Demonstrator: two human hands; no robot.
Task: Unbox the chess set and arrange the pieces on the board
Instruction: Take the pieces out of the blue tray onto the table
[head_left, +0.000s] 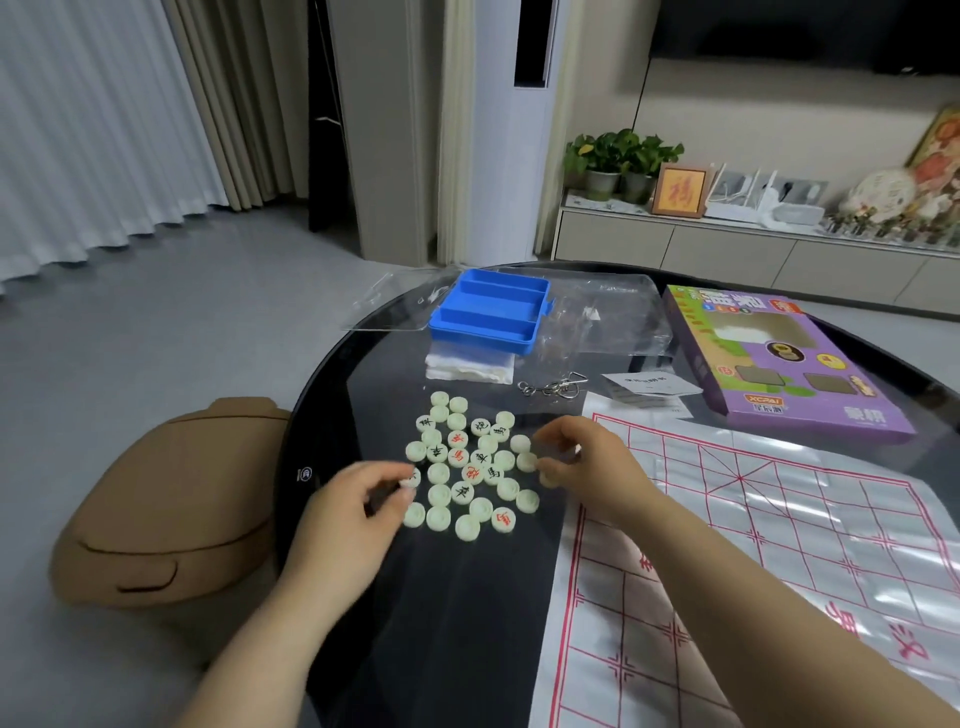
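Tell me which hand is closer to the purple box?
Right. The right hand is at the chess pieces' right edge, with the purple game box beyond it to the right. The left hand is at their left edge, farther away.

I see pale greenish-white pieces (439, 474) at centre frame, some marked with red characters, some with black, on a glossy black table (467, 623). Lower right, the board (779, 519) is white with a red grid and red characters. Upper centre, a blue tray (483, 338); right of it, a purple box (831, 413).
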